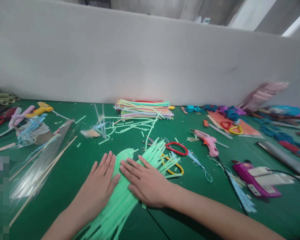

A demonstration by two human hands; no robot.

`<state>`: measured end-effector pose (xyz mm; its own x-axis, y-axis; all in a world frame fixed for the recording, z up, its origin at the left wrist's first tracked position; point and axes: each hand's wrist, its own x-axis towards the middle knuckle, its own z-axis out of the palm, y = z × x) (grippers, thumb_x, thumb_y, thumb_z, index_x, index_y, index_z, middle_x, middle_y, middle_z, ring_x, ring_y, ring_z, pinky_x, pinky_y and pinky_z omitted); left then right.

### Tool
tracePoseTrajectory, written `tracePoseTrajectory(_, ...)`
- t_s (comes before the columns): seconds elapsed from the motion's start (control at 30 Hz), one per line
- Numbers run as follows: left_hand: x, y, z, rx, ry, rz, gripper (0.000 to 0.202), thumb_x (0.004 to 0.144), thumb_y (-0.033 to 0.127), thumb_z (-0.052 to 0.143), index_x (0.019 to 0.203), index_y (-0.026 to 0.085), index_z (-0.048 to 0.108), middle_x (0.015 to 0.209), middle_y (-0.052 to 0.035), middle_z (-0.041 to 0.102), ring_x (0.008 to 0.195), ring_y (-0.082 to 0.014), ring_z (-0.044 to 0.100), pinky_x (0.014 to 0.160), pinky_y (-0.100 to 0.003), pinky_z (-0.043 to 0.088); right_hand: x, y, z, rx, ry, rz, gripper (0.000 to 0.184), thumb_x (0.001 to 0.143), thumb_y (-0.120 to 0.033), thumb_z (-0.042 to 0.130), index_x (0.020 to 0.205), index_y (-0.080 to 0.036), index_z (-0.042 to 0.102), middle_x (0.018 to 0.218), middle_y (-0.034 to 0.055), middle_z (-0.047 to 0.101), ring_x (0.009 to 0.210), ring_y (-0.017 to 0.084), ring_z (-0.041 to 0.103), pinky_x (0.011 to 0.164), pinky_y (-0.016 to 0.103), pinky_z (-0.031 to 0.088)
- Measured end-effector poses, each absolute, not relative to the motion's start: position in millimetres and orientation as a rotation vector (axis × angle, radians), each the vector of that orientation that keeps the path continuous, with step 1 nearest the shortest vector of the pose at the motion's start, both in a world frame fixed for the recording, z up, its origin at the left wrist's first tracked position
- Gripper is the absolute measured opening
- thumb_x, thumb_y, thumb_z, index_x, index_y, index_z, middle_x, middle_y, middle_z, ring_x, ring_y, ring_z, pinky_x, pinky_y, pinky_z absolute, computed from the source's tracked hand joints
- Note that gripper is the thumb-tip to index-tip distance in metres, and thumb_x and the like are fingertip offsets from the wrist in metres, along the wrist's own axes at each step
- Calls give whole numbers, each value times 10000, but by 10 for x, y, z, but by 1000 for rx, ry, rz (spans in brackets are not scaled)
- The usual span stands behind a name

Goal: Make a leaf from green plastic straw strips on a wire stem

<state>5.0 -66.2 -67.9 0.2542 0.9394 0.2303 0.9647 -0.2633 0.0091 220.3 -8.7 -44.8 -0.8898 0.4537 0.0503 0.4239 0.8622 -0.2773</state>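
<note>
Green strips point(115, 213) are covered by the left hand point(102, 176) and right hand point(146, 181), both laid flat, nothing clenched. If they're shoved farther, ends could get snagged in the scissors point(178, 149) just beyond the right hand, tbh.

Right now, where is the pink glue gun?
In the head view, the pink glue gun lies right of centre, to the right of the scissors near the right hand.

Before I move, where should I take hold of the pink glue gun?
Probably by its handle, the right hand coming from the near side: the pink glue gun lies with that handle slanting toward you and its nozzle pointing left and away. Mind the black cord at the handle's base.
</note>
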Motion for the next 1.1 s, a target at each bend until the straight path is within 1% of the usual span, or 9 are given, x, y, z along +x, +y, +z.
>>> tracePoseTrajectory(0.1,-16,-565,-787,-2477,-1829,-288,626,979,409,308,1514,177,81,1543,-113,301,1417,-234,271,1107,-430,316,2170,-65,-439,-691,-2915,390,549,1002,-389,240,1503,-167,191,1571,43,184,1462,183,86,1195,473,23)
tracePoseTrajectory(0.27,-18,-577,-775,-2491,-1833,-227,600,987,385,286,1514,166,99,1534,-113,322,1413,-220,283,1103,-417,324,2134,-9,-423,-653,-2926,371,550,1005,-381,237,1503,-155,182,1576,45,159,1463,187,79,1196,468,32)
tracePoseTrajectory(0.33,64,-640,-702,-2435,-1792,-231,625,981,401,287,1518,161,74,1525,-131,337,1403,-241,308,1088,-441,332,2129,-1,-424,-649,-2933,375,564,1001,-391,244,1506,-150,166,1578,49,146,1463,198,78,1193,484,36)
tracePoseTrajectory(0.4,205,-752,-638,-2326,-1738,-286,687,958,448,324,1521,154,61,1533,-160,312,1402,-296,302,1095,-509,279,2128,-7,-419,-642,-2939,384,569,1001,-392,243,1506,-143,162,1576,60,156,1462,202,87,1192,486,47)
tracePoseTrajectory(0.47,374,-894,-626,-2279,-1663,-354,703,946,440,344,1520,117,98,1530,-181,312,1403,-318,293,1113,-492,230,2130,-20,-407,-635,-2942,376,554,1002,-379,245,1500,-140,191,1574,69,172,1461,198,96,1194,475,63)
tracePoseTrajectory(0.6,609,-1107,-773,-2294,-1544,-414,802,915,498,398,1507,37,114,1455,-224,428,1356,-352,372,1119,-469,198,2146,-5,-394,-648,-2921,362,524,1003,-339,239,1484,-131,248,1561,69,231,1458,176,113,1199,443,79)
tracePoseTrajectory(0.7,627,-1137,-890,-2278,-1604,-358,792,917,443,422,1513,54,73,1464,-210,420,1351,-342,382,1103,-468,230,2172,76,-413,-653,-2916,364,524,998,-313,233,1487,-126,240,1554,63,254,1453,158,137,1202,409,78)
tracePoseTrajectory(0.9,565,-1104,-879,-2309,-1561,-367,764,921,450,416,1514,75,112,1466,-189,427,1350,-337,386,1103,-467,239,2157,218,-482,-761,-2864,234,530,1006,-378,225,1489,-160,237,1565,56,216,1457,189,128,1193,459,71)
tracePoseTrajectory(1.1,526,-1097,-847,-2312,-1535,-370,708,941,445,386,1512,95,159,1464,-132,445,1339,-282,415,1120,-395,214,2083,235,-497,-768,-2848,182,530,1010,-407,215,1492,-188,226,1567,44,211,1456,207,132,1190,486,59)
